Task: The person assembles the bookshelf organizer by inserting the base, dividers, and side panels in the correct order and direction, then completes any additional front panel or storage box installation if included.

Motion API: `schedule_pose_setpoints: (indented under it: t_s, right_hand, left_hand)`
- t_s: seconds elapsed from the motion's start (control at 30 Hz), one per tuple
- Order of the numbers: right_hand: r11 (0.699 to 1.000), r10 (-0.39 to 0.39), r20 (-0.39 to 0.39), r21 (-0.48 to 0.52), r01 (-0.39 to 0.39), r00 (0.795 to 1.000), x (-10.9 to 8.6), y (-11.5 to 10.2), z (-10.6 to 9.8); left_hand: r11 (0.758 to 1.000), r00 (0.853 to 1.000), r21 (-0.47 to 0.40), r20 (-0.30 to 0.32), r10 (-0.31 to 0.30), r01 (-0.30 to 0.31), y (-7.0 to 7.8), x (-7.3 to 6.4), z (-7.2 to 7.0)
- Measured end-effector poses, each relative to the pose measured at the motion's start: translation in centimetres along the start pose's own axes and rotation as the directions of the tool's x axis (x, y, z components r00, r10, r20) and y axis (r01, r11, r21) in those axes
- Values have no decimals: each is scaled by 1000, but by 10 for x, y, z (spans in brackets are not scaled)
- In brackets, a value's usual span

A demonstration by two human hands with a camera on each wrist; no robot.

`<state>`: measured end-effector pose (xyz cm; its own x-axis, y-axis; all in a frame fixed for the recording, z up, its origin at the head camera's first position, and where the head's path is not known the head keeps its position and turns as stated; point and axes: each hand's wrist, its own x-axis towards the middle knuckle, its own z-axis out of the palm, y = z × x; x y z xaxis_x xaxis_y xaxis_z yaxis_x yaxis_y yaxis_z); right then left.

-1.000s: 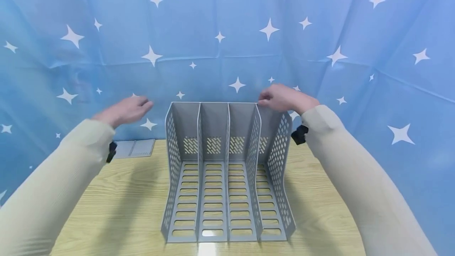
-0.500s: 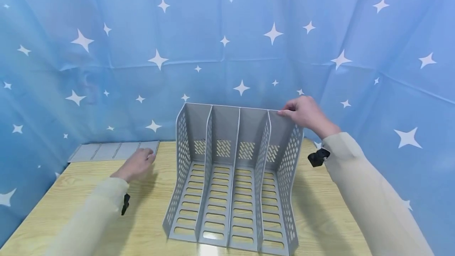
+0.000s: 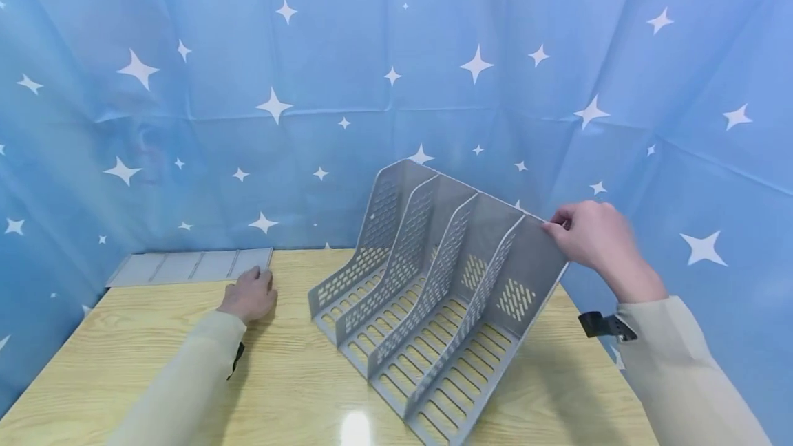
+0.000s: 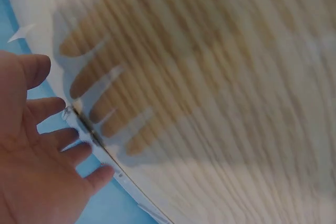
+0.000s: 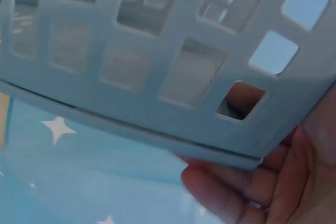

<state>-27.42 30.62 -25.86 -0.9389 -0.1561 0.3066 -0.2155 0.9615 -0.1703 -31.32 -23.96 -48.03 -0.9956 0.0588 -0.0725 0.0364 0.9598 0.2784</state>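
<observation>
My right hand (image 3: pixel 591 239) pinches the top back edge of a grey file rack (image 3: pixel 498 229), which has perforated dividers and a slotted base. The rack is turned and tilted, its upper left corner raised against the curtain. In the right wrist view, a perforated side wall (image 5: pixel 231 136) fills most of the picture, with the fingers curled at its lower corner. My left hand (image 3: pixel 250 296) reaches to the right end of a flat grey panel (image 3: pixel 180 268) lying at the table's back edge. Its fingers (image 4: pixel 100 177) are spread and loosely bent in the left wrist view, close to the panel's edge.
A blue curtain (image 3: pixel 334 33) with white stars hangs right behind the wood-grain table (image 3: pixel 291 363) and along both sides. A bright light reflection (image 3: pixel 356 429) shows near the front. Black straps (image 3: pixel 607 326) sit on both wrists.
The right hand has moved right and down, swinging the rack round and tilting it from its square stance. The left hand has come down from the air to the panel's right end.
</observation>
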Motion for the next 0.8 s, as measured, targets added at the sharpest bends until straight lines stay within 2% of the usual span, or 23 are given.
schedule_pose_setpoints:
  t_s: [0.13, 0.27, 0.33, 0.43, 0.5, 0.53, 0.63, 0.73, 0.8]
  right_hand:
    - [998, 54, 23, -35, -53, 998, -18, -7, -6]
    - [998, 62, 76, -35, -59, 995, -31, -17, -12]
    - [999, 35, 132, 8, -37, 991, -35, -22, -14]
    - [987, -28, 235, 161, -11, 972, -39, -26, -11]
    - [961, -65, 284, 276, -17, 957, -40, -27, -9]
    - [948, -81, 299, 318, -20, 951, -40, -26, -8]
    - [927, -101, 295, 376, -18, 950, -35, -22, -3]
    - [918, -115, 262, 397, 2, 958, -26, -16, 3]
    - [903, -122, 238, 430, 8, 964, -20, -13, 9]
  left_hand:
    - [1000, 1000, 18, 7, 12, -13, 1, 1, 3]
    - [999, 999, 22, 2, 48, -48, 8, -4, 7]
    - [996, 997, 35, -13, 80, -79, 13, -11, 10]
    - [986, 986, 71, -65, 153, -149, 24, -28, 17]
    - [971, 967, 107, -116, 227, -215, 33, -41, 21]
    - [959, 953, 128, -138, 270, -253, 38, -48, 23]
    - [911, 900, 171, -168, 402, -375, 53, -72, 26]
    - [861, 852, 132, -131, 506, -491, 65, -91, 25]
    - [844, 838, 88, -99, 536, -529, 68, -96, 19]
